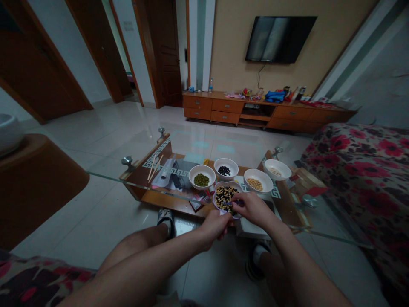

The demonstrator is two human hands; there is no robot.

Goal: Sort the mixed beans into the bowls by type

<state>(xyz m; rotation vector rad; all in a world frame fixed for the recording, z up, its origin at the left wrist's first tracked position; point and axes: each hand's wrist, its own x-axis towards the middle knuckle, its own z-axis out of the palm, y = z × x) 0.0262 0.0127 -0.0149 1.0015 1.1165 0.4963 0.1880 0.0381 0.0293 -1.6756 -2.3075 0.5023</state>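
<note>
A pale purple, scallop-edged bowl point(214, 197) stands at the near edge of the glass table, filled with mixed black and yellowish beans point(224, 195). My left hand point(217, 225) is closed on the near rim of this bowl. Over its right side, my right hand point(248, 205) pinches a small bluish utensil point(227, 203) whose tip is among the beans; its exact kind is unclear. Around it are white bowls: one with green beans point(201, 180), one with black beans point(224, 171), one with yellowish beans point(254, 184) and one with pale pieces point(275, 172).
Chopsticks point(155, 167) lie on the left of the glass table point(108, 175). Papers show on the wooden shelf point(153, 198) below the glass. A cardboard box point(305, 183) is at the right, near a floral-covered sofa point(361, 157). A TV cabinet point(223, 111) stands along the far wall.
</note>
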